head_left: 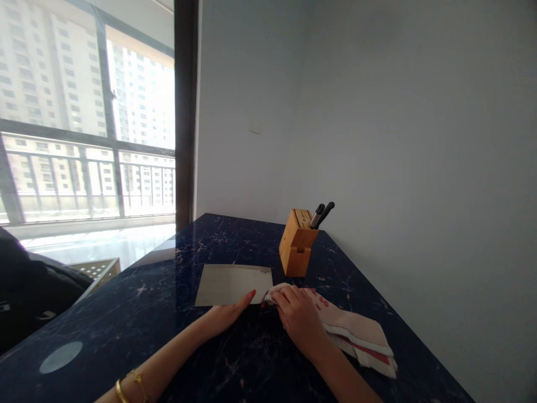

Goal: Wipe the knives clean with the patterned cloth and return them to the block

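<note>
A cleaver (235, 284) with a broad, flat blade is held over the dark table. My left hand (230, 314) grips it from below, thumb resting on the near edge of the blade and the other fingers hidden underneath. At the blade's right end, my right hand (298, 314) is closed on a bunched part of a pink and white towel (356, 327). The cleaver's handle is mostly hidden by the towel and fingers. The rest of the towel trails to the right across the tabletop.
A wooden knife block (296, 246) stands just beyond my right hand, with black-handled tools (323, 215) in its slots. The dark blue marbled table (168, 336) meets a grey wall on the right. A dark bag-like object (37, 285) sits at the left, beside the window.
</note>
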Tool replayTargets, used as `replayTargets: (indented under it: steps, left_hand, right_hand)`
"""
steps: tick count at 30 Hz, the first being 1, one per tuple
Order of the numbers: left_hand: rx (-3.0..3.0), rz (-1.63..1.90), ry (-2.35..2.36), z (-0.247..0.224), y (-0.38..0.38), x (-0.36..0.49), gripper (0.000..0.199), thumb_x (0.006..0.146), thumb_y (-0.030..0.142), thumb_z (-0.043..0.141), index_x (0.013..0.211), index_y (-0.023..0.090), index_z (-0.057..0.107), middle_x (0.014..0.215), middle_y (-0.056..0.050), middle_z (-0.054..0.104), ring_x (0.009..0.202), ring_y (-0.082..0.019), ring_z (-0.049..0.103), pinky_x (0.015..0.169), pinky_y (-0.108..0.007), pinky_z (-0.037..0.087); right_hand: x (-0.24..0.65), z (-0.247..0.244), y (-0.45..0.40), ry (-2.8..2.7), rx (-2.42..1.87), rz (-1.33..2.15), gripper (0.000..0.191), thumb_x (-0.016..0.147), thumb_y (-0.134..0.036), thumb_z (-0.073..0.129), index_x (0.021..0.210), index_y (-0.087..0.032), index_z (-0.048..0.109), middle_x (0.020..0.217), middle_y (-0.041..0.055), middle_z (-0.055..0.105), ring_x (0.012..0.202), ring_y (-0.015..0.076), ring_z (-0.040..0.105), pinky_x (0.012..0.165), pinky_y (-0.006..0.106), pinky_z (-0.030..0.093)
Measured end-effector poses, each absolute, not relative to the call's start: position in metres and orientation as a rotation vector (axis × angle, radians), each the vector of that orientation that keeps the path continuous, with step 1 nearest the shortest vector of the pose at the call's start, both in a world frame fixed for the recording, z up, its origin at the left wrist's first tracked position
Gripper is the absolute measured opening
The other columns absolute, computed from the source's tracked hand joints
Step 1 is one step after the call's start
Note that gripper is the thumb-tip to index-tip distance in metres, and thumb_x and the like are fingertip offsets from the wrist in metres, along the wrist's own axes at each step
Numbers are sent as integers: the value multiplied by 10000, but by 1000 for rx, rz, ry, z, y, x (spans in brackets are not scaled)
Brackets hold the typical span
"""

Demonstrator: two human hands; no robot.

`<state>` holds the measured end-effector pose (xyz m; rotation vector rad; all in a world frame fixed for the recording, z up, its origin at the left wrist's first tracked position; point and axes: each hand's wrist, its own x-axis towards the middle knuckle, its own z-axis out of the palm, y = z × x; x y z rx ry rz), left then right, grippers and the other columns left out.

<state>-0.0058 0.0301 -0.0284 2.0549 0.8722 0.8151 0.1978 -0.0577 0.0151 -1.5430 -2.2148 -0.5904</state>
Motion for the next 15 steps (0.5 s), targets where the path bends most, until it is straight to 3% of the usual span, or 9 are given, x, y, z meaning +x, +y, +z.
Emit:
replayTargets:
  steps: [5, 12, 15]
  left_hand:
    - [2278, 744, 930, -19, 23, -3, 535, 812, 555, 287, 1175, 234, 515, 1205, 14, 547, 1095, -209, 507, 1002, -324, 316]
    - [2242, 589, 916, -15, 22, -7, 587, 762, 600, 363, 1210, 244, 495, 1258, 30, 493, 1155, -220, 451, 1020, -313, 280]
    - [2138, 610, 954, -10, 20, -5, 613, 763, 618, 341, 1208, 226, 499, 1249, 13, 503, 1168, -220, 438, 1038, -317, 242]
  right_hand:
    - [202, 12, -55, -2105, -1681, -669, 366, 802, -133, 481, 1132, -291, 484, 957, 29, 548, 841, 196, 446, 729, 321, 316]
    - [199, 16, -58, -2172, -1691, -518, 238, 799, -96, 429, 922, -244, 568, 930, 13, 564, 841, 180, 442, 760, 303, 306]
    - [198, 15, -58, -2138, -1706, -476, 246, 800, -105, 421, 936, -256, 561, 956, 6, 568, 858, 184, 447, 773, 307, 300]
